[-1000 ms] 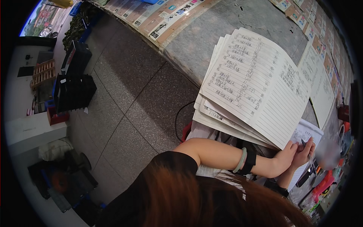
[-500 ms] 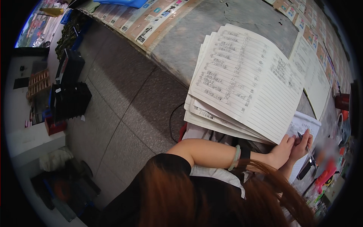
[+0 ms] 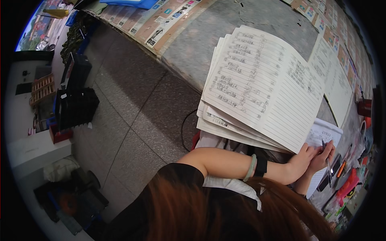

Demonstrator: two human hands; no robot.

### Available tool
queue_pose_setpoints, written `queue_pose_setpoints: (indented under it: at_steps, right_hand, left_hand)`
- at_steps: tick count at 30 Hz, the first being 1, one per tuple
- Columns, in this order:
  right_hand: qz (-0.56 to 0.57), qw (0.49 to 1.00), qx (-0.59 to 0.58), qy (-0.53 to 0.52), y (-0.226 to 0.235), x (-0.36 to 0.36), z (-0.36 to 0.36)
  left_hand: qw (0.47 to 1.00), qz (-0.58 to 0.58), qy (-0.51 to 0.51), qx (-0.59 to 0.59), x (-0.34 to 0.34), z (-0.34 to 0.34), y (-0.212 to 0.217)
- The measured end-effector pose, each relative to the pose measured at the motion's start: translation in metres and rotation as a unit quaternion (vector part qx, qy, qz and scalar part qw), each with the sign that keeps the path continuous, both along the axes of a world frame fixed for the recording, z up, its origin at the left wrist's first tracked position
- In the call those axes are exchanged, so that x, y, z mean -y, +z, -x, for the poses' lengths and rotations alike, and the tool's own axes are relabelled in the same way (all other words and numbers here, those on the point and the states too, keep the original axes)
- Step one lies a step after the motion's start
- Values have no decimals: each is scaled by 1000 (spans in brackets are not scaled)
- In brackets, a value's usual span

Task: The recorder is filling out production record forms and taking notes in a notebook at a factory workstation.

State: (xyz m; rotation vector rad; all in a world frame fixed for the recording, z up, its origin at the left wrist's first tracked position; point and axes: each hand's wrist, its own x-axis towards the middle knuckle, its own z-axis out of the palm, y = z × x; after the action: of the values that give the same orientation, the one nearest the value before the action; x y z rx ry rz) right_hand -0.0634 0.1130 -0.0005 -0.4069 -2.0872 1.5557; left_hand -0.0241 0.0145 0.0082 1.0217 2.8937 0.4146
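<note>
A pen is gripped in my right hand, its one end over a printed white pad. Beside it, my left hand lies palm down, with fingers reaching over the pad near the lower right corner of an open notebook. That lined notebook carries rows of handwriting on its left page and a short block of writing on the right one. Under it lie several more loose-edged notebook sheets. A pale green bangle and a black band circle my left wrist. The right palm is hidden.
At the table's right are a dark phone-like object, an orange pen-like item, a pink-red object and a dark red container. Another paper sheet lies beyond the notebook. Black crates stand on the floor at left.
My right hand and the pen have shifted slightly right and down. The fingers of my left hand now lie further over the pad. The notebook stays in place.
</note>
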Motion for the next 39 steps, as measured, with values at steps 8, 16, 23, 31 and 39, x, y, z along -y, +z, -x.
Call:
queue_pose_setpoints:
  at_steps: [8,16,23,31,39]
  right_hand:
    - [4,1000,3,6,1,2,1]
    - [16,1000,4,4,0,4,2]
    - [25,1000,3,10,-1,1,2]
    - [38,999,0,11,-1,2,2]
    - [107,994,-1,26,-6,-5,2]
  left_hand:
    - [999,28,-11,-15,4,0,3]
    - [999,37,-28,9,1,0,1]
    - [999,31,12,-21,-2,-3,-1]
    - [999,40,-14,-6,2,0,3]
    - [998,51,-11,-19,3,2,3]
